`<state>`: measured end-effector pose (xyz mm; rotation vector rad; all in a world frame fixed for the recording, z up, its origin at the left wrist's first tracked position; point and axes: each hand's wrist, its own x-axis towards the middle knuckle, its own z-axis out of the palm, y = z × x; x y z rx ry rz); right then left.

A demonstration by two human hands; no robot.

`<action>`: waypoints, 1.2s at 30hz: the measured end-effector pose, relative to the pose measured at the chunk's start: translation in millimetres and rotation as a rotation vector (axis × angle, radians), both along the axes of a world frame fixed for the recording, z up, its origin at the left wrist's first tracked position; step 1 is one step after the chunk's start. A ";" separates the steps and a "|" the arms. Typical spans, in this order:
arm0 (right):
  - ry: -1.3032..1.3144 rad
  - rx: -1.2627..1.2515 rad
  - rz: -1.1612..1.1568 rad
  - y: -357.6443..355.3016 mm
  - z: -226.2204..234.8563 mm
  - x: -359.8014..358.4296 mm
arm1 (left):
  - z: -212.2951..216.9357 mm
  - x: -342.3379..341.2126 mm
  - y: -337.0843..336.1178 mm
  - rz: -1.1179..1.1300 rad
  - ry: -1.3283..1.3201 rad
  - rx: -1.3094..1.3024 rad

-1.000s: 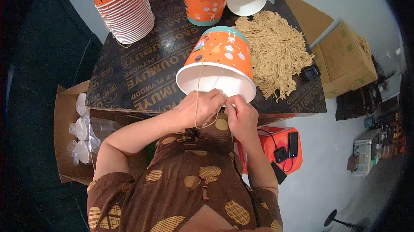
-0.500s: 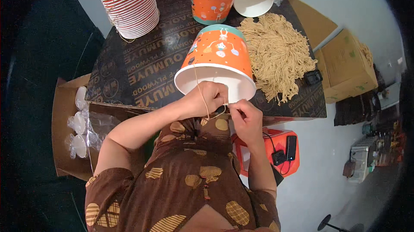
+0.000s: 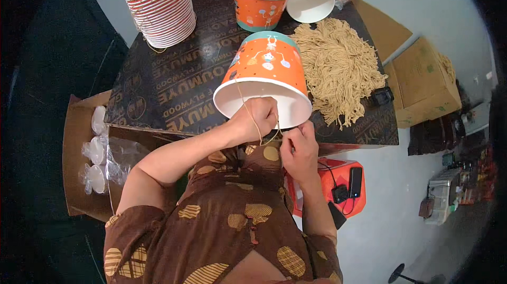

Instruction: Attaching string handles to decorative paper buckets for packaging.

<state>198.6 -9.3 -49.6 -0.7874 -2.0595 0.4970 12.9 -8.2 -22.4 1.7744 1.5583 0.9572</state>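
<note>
I am seeing tan block lettering running in repeated rows across the black plywood tabletop [image 3: 182, 73], and dark capitals are showing on the upper part of the nested orange bucket stack [image 3: 163, 20] at the left. Small green markings, too small for me to make out, are sitting on the cardboard box [image 3: 430, 81] at the right. An orange paper bucket [image 3: 268, 66] with cartoon figures and a teal base band is lying on its side at the table's near edge, its white mouth facing the person. The left hand [image 3: 259, 119] is reaching into that mouth with fingers curled inward; a beige cord [image 3: 241, 94] is running from the rim across its wrist and looping toward its fingertips. The right hand [image 3: 300, 144] is bending its fingers at the lower rim, thumb near forefinger. I cannot tell what either hand is gripping, since the fingertips are hiding.
</note>
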 end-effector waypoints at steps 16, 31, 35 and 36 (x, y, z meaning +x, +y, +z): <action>-0.056 0.017 -0.111 -6.2 2.6 -8.5 | 7.3 -1.5 0.1 -0.036 -0.138 -0.130; -0.112 0.046 -0.162 4.8 -3.3 -3.1 | 5.3 5.2 15.0 -0.156 -0.721 -0.330; -0.128 0.043 -0.178 5.1 -3.9 -3.8 | 7.4 2.9 16.9 -0.208 -0.725 -0.380; -0.129 0.043 -0.176 4.8 -3.0 -4.5 | 8.2 3.5 17.3 -0.185 -0.727 -0.414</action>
